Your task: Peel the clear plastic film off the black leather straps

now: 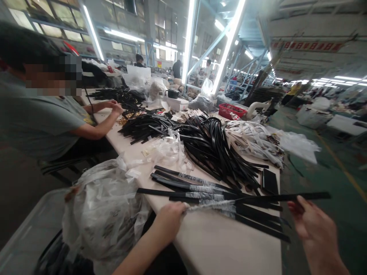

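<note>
My left hand (pixel 170 218) is closed on the end of a twisted strip of clear plastic film (pixel 212 206) at the table's front edge. The film runs right toward a flat black strap (pixel 275 198). My right hand (pixel 315 223) pinches that strap between thumb and fingers near its right end, out past the table's corner. Under and behind it lie several other black straps (pixel 258 214), their middles wrapped in crinkled clear film (pixel 200 188). Beyond them is a large heap of long black straps (pixel 212 145).
White straps (pixel 252 139) and a red basket (pixel 231 111) lie farther back on the table (pixel 229 244). A dark flat box (pixel 270 181) sits by the right edge. A large plastic bag (pixel 103 206) bulges at left. A co-worker (pixel 43 110) sits beyond it, hands over small golden pieces (pixel 129 116).
</note>
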### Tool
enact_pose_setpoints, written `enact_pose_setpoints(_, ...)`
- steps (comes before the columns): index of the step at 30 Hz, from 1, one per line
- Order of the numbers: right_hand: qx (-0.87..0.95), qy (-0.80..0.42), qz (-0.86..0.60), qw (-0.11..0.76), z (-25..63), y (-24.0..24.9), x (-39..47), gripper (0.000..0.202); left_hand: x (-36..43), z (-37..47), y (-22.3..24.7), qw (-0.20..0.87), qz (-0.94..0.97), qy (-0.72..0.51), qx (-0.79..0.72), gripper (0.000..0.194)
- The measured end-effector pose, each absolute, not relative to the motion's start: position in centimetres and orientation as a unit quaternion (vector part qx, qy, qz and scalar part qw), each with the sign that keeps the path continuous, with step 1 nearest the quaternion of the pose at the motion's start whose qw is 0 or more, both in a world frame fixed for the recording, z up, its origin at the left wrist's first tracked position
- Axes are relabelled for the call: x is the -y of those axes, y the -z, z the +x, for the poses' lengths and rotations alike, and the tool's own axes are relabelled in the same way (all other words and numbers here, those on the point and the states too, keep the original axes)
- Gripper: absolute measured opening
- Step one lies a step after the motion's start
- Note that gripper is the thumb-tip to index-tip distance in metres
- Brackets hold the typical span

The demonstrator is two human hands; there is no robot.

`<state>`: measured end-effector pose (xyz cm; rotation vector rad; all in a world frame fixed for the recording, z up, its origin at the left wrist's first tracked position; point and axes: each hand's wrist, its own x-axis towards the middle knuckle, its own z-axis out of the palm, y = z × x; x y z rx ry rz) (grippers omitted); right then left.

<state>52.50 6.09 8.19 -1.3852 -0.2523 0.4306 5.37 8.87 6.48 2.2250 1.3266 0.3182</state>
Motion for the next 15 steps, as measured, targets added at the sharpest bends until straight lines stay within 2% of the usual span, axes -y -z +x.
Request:
enact_pose_setpoints(2,0.131,-0.193,-0.68,0.695,52.2,-5.5,-5.0,0.027,-11.2,5.5,-6.8,0.159,0.826,-0.135,-0.524,0.034)
enact_pose_setpoints(4,0.174,-0.124,-0.745,0.632,50.6,-4.0,-5.3,0.034,-12.8,6.4,-6.5,0.074,0.815,-0.182,-0.545,0.037)
enact_pose_setpoints(6,0.239,-0.045,-0.786,0.568,48.3,-3.5,-7.1,0.044,-13.4,7.8,-5.4,0.033,0.808,-0.227,-0.543,0.047)
enact_pose_setpoints(8,0.364,-0.052,-0.792,0.487,45.6,-3.8,-10.1,0.042,-13.1,9.3,-3.6,0.032,0.814,-0.244,-0.526,0.053)
enact_pose_setpoints(10,0.518,-0.101,-0.776,0.344,43.0,-4.2,-13.7,0.03,-12.4,10.6,-1.8,0.042,0.819,-0.246,-0.517,0.055)
enact_pose_setpoints(12,0.607,-0.109,-0.759,0.209,40.6,-4.5,-17.3,0.028,-11.9,11.2,-0.6,0.055,0.818,-0.245,-0.517,0.056)
enact_pose_setpoints(15,0.619,-0.054,-0.772,0.138,38.0,-4.2,-21.4,0.037,-11.7,10.9,-0.1,0.081,0.813,-0.248,-0.52,0.057)
